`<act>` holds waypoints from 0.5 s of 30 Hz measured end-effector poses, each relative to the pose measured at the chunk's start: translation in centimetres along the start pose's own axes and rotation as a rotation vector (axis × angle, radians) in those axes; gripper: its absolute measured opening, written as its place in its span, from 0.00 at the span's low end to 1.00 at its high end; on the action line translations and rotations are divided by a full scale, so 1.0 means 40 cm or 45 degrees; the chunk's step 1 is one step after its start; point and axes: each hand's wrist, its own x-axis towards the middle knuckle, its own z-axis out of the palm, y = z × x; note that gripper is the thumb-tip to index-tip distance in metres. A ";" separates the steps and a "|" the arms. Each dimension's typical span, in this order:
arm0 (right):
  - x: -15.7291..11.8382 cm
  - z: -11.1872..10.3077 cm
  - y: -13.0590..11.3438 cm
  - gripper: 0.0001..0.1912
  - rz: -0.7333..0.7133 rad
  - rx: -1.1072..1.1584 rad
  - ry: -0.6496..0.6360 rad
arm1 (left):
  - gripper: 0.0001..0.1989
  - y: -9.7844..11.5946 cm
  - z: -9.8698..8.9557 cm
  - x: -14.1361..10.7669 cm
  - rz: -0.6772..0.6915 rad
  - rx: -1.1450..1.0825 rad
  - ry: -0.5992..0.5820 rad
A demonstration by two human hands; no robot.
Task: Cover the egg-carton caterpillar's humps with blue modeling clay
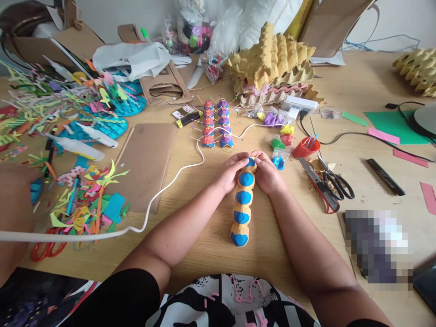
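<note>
A strip of egg carton cups (243, 198) lies lengthwise on the table in front of me, its humps yellow-orange with blue clay patches on top. At its far end, my left hand (235, 167) grips the left side and my right hand (267, 171) the right, fingers closed around the last cup. Some fingertips are hidden behind that cup. Just right of my right hand sits a lump of blue clay (278, 162) in plastic. Beyond my hands stand a red-faced egg carton caterpillar (208, 122) and a purple-faced one (224, 122), with pins sticking out.
A white cable (177, 175) crosses the left side. Scissors (335, 179), a utility knife (320, 186) and a red cup (306, 147) lie to the right. Egg trays (272, 63) are stacked behind. Paper scraps (88, 200), glue bottles (78, 147) and another person's arm (15, 204) are at left.
</note>
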 end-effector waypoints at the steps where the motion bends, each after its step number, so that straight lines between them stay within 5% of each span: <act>1: 0.000 0.000 0.000 0.25 0.001 -0.002 -0.001 | 0.23 0.000 0.000 0.000 0.002 -0.002 -0.005; 11: -0.005 0.003 -0.002 0.27 0.001 -0.066 0.016 | 0.22 0.001 -0.003 0.001 0.000 -0.010 0.001; 15: -0.002 0.000 0.001 0.23 -0.181 -0.263 0.170 | 0.23 -0.001 -0.009 0.002 0.013 -0.048 0.043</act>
